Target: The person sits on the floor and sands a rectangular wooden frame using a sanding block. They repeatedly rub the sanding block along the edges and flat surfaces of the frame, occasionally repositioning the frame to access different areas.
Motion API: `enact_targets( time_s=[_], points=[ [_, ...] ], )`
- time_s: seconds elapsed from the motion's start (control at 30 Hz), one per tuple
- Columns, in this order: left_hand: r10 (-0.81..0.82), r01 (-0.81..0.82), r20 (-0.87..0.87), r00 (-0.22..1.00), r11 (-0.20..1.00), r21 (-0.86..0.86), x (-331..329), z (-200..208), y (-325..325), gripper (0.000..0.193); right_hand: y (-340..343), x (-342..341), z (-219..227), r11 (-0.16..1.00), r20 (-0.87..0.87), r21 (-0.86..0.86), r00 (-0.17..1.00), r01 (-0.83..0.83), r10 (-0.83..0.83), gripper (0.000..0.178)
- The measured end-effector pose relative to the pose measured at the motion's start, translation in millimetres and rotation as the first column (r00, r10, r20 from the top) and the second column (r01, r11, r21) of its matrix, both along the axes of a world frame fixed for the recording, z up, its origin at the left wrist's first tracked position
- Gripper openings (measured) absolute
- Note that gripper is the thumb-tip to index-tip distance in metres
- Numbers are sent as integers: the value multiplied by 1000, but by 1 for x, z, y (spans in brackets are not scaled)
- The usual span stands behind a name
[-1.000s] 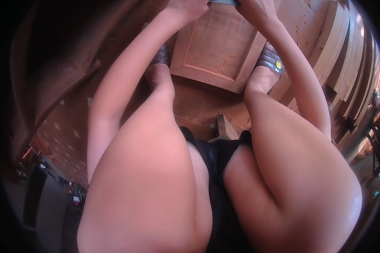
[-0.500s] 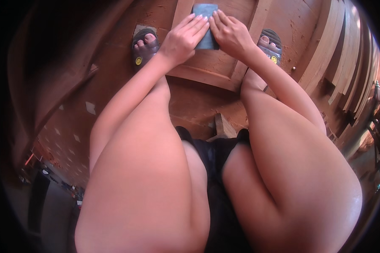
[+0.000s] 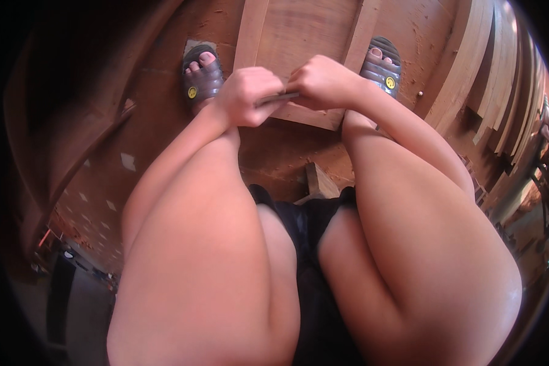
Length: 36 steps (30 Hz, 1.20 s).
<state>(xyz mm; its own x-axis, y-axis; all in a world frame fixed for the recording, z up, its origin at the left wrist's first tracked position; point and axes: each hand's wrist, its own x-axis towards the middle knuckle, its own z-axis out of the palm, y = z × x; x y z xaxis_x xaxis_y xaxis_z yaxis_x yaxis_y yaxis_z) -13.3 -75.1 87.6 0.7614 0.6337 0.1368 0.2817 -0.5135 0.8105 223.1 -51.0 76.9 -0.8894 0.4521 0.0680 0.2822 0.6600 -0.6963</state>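
My left hand [image 3: 251, 94] and my right hand [image 3: 320, 82] are closed and meet near the top middle. Between them they grip a piece of sandpaper [image 3: 279, 98], seen almost edge-on as a thin grey-brown strip. The fists hide much of it, so I cannot tell whether it is folded. Just beneath my hands lies a framed wooden panel [image 3: 305, 36] on the ground, its raised rails bordering a flat middle. The sandpaper is raised off the panel's face.
My sandalled feet [image 3: 202, 76] stand on either side of the panel. Long wooden boards [image 3: 463, 67] are stacked at the right. A small wood block [image 3: 320, 181] sits between my legs. Wood shavings dot the reddish floor [image 3: 158, 116]; a dark curved wooden piece [image 3: 79, 140] rises at the left.
Both hands have drawn nearer to me and curled from flat on the sandpaper into fists. The sheet has come off the panel and turned from face-up to edge-on.
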Motion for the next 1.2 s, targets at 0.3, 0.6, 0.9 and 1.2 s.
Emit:
enact_targets(
  time_s=[0.3,0.6,0.9,1.2],
  points=[
    [387,-368,-49,921,818,-441,42,6,90,31,94,29,51,787,369,-317,833,529,-411,23],
    [219,-356,-332,917,826,-438,88,-19,104,30,91,66,21,651,594,-436,742,622,-311,29],
    [296,-354,-195,935,741,-571,94,-41,87,32,69,68,-8,572,86,-419,658,705,-748,29],
    [284,-360,-235,929,840,-407,91,-40,82,35,71,60,12,787,269,-37,764,616,-586,28]
  ],
)
